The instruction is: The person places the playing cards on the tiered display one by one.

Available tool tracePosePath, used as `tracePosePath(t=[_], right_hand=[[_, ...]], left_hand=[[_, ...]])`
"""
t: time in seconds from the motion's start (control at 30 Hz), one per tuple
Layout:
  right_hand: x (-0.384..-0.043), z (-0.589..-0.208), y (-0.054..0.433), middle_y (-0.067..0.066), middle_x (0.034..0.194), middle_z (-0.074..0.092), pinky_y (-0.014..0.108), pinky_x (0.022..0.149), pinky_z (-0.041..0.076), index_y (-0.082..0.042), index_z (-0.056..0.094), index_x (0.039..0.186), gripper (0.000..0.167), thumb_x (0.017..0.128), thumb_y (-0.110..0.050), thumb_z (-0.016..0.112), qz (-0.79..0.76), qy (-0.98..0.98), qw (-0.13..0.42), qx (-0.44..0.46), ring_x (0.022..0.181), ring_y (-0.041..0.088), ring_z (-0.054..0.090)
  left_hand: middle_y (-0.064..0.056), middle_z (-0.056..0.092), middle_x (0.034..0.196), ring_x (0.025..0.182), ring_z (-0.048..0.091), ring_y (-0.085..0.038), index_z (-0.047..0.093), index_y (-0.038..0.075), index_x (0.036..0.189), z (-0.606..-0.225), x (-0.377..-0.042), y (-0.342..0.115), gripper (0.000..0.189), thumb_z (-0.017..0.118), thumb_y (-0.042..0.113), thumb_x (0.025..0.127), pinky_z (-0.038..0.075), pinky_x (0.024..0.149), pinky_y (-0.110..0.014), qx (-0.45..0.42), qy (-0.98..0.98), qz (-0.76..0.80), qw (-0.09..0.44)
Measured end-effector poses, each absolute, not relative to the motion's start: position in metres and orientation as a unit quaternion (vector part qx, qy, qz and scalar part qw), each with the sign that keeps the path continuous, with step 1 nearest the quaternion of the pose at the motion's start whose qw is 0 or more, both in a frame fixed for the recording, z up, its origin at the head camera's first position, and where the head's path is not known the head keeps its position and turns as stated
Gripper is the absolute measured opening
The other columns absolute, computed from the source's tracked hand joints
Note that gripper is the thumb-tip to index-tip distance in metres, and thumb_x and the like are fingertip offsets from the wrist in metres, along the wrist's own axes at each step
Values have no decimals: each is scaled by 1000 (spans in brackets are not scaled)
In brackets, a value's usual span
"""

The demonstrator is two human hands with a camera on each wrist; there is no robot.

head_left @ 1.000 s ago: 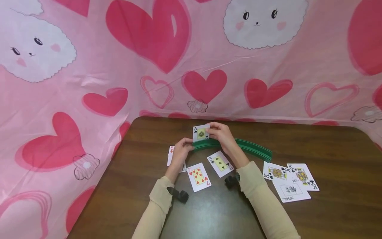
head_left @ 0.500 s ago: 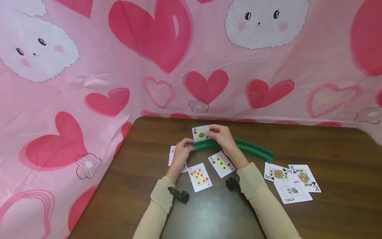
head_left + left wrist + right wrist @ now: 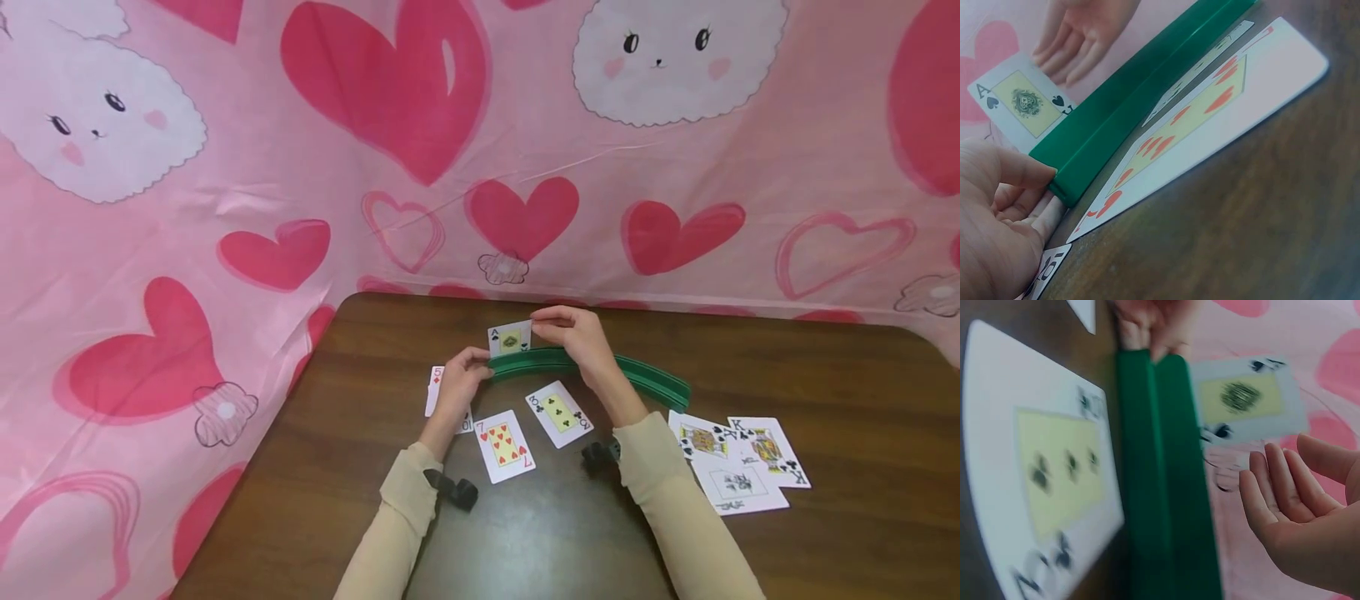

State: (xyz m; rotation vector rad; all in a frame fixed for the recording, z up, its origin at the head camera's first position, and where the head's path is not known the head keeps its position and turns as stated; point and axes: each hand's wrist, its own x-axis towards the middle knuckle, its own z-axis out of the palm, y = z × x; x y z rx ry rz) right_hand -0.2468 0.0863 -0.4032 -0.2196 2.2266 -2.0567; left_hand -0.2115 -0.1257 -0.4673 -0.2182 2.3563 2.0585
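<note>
An ace of spades [image 3: 505, 340] stands upright in the left part of a curved green card holder [image 3: 652, 382]. My left hand [image 3: 459, 390] pinches the holder's left end; in the left wrist view its fingertips [image 3: 1044, 178] sit right at the green edge. My right hand [image 3: 587, 343] is just right of the ace, above the holder, its fingers extended and nothing in them. The right wrist view shows a gap between those fingers [image 3: 1279, 481] and the ace. Below the holder lie a three of clubs [image 3: 558, 414] and a seven of hearts [image 3: 506, 447], both face up.
Left of my left hand lies a five of diamonds [image 3: 435, 390], partly covered by that hand, with a ten [image 3: 467, 423] peeking out. Two kings [image 3: 768, 450] and a joker-like card [image 3: 738, 485] overlap at the right. A pink heart-print cloth hangs behind the wooden table [image 3: 847, 383].
My right hand has let go of the ace of spades and moved a little to the right. The ace stays standing in the holder. My left hand keeps its place.
</note>
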Motion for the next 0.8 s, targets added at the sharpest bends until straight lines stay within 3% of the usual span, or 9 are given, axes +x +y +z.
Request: tracePosePath(t=[0.13,0.4,0.63,0.8], right_hand=[[-243,-393,102,15,115,75,30,96,54,8,67,126,33,102,-14,67,-690,717,40,-91,107,23,72],[-233,-380,122,-1,100,78,29,91,56,13,61,130,41,103,-18,66,-717,689,62,-86,93,12,75],[-224,-380,130,0,97,78,30,88,58,9,67,120,29,103,-14,65,-730,671,99,-82,92,16,76],[-217,-380,133,2,99,77,32,87,58,14,61,126,34,103,-12,63,-710,689,116,-86,91,14,76]], left_hand=[[-11,67,131,118,63,-28,70,3,122,-466,-212,-126,24,64,5,99,46,108,-45,-71,753,654,-2],[-12,66,131,116,63,-28,70,2,121,-467,-212,-124,24,63,4,98,47,107,-46,-75,750,657,3],[-12,66,130,116,63,-28,71,3,120,-467,-213,-125,23,63,4,98,47,107,-46,-75,750,657,7],[-13,67,129,116,63,-29,70,3,120,-467,-213,-127,24,63,3,98,47,107,-47,-76,749,658,9]])
